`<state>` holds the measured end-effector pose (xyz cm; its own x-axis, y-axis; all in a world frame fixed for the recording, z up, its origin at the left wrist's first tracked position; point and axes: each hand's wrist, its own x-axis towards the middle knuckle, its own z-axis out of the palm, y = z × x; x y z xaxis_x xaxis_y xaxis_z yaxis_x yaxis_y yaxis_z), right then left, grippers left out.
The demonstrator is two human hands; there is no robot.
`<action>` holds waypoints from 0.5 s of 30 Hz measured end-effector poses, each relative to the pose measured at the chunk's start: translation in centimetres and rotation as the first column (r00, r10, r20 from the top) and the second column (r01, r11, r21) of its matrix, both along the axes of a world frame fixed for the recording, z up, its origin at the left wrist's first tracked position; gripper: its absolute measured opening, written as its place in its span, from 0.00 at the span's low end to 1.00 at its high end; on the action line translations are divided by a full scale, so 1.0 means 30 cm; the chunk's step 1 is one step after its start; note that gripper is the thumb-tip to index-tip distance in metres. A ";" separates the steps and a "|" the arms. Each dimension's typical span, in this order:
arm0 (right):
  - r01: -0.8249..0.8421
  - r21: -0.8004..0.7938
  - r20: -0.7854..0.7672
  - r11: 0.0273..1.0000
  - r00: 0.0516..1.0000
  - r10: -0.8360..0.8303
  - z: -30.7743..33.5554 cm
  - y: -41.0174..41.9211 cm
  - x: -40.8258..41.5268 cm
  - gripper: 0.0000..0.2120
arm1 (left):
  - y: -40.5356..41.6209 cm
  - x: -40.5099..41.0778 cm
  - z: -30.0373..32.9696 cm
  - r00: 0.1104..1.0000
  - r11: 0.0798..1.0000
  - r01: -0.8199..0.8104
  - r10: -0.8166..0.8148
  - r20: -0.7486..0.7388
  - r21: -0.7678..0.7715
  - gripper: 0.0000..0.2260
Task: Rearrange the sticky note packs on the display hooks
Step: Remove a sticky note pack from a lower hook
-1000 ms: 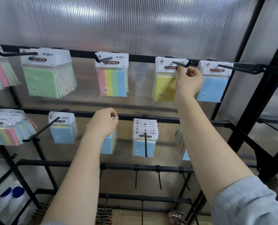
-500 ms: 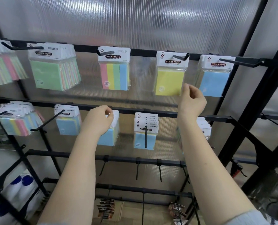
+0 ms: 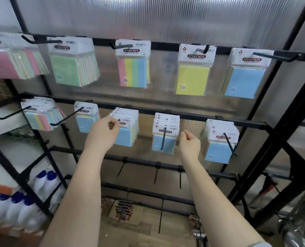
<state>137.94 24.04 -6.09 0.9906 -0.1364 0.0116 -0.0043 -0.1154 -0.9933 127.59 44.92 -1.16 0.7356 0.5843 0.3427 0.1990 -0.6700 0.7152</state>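
The left hand (image 3: 103,133) is up at the middle rail, its curled fingers pinching the white header card of the front pack in a thick bunch of blue sticky note packs (image 3: 126,129). That bunch hangs on the third hook from the left of the rail; the hook's tip is hidden behind the fingers.

The right hand (image 3: 190,145) hovers in the gap between two neighbouring bunches, thumb and forefinger drawn close together and the other fingers loosely curled, with nothing in it. Just to its left hangs a smaller blue stack (image 3: 165,134), whose black hook (image 3: 164,139) sticks out well past the cards. To its right hangs another blue stack (image 3: 220,139) on a long hook slanting down and right. The hand touches neither.

The top rail carries a single yellow pack (image 3: 192,72), a blue pack (image 3: 246,75), a four-stripe pack (image 3: 133,65) and a fat green-fronted bunch (image 3: 71,63), all well apart, with bare ribbed panel between them.

Below the hands, the third rail (image 3: 148,162) holds only bare short hooks pointing down, leaving open room under both wrists. The black frame post (image 3: 280,139) closes off the right edge. White bottles with blue caps (image 3: 23,207) stand low on the left.
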 end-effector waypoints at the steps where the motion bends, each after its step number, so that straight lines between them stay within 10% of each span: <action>1: -0.018 -0.018 -0.005 1.000 1.000 0.018 -0.007 0.007 -0.002 0.16 | 0.006 -0.006 -0.004 1.000 1.000 -0.003 0.003 -0.001 -0.002 0.05; 15: 0.222 0.046 -0.036 0.974 0.975 -0.220 -0.059 0.114 -0.033 0.07 | 0.143 0.017 0.003 0.998 0.998 0.057 -0.057 -0.015 0.027 0.04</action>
<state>136.93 27.47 -7.86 0.9357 -0.3516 -0.0300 -0.0540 -0.0586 -0.9968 128.12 49.21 -1.05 0.7725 0.5317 0.3471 0.1702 -0.7000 0.6935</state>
